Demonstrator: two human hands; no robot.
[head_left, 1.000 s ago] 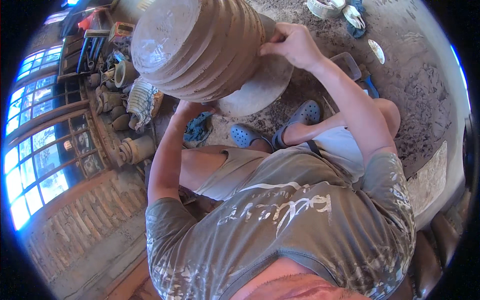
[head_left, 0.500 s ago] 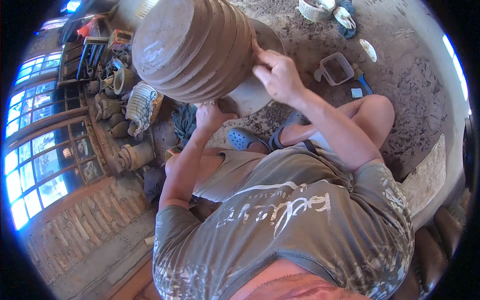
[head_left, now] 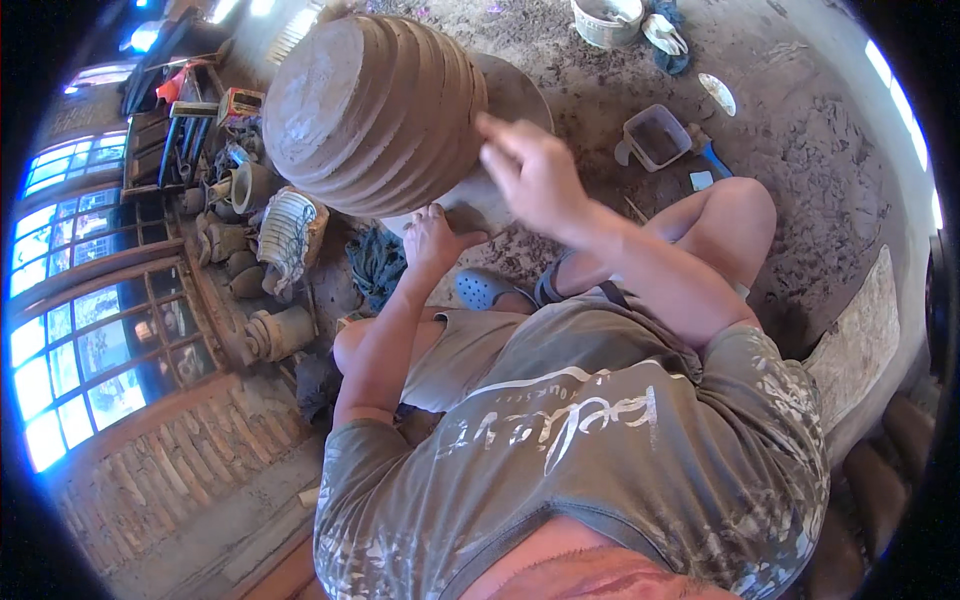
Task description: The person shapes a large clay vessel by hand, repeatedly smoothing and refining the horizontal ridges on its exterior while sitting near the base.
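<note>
Starting at the far left, bright window panes (head_left: 75,330) curve along the rim, and beside them a shelf (head_left: 215,260) crowded with small clay pots (head_left: 278,332) and a pale ribbed piece (head_left: 290,235). Next comes the big ribbed clay pot (head_left: 375,110), lying on its side with its flat base turned toward the shelf, resting on a round wheel disc (head_left: 510,95) that shows behind and under it. Just below the pot, the left hand (head_left: 435,235) sits with fingers spread and flat, pressed on the disc's edge right under the pot's belly, holding nothing. A dark blue rag (head_left: 378,265) lies bunched on the floor beside that wrist. Moving right, the right hand (head_left: 535,175) is raised just beside the pot's ribbed wall, fingers loosely open and empty (it is blurred, so whether the fingertips touch the clay I cannot tell). Below it, blue shoes (head_left: 485,290) poke out by the folded knee. Further right on the sandy floor (head_left: 800,130) sit a small square tub (head_left: 660,135), a blue-handled tool (head_left: 708,155), a pale shard (head_left: 718,93), and up top a round basket (head_left: 605,20).
</note>
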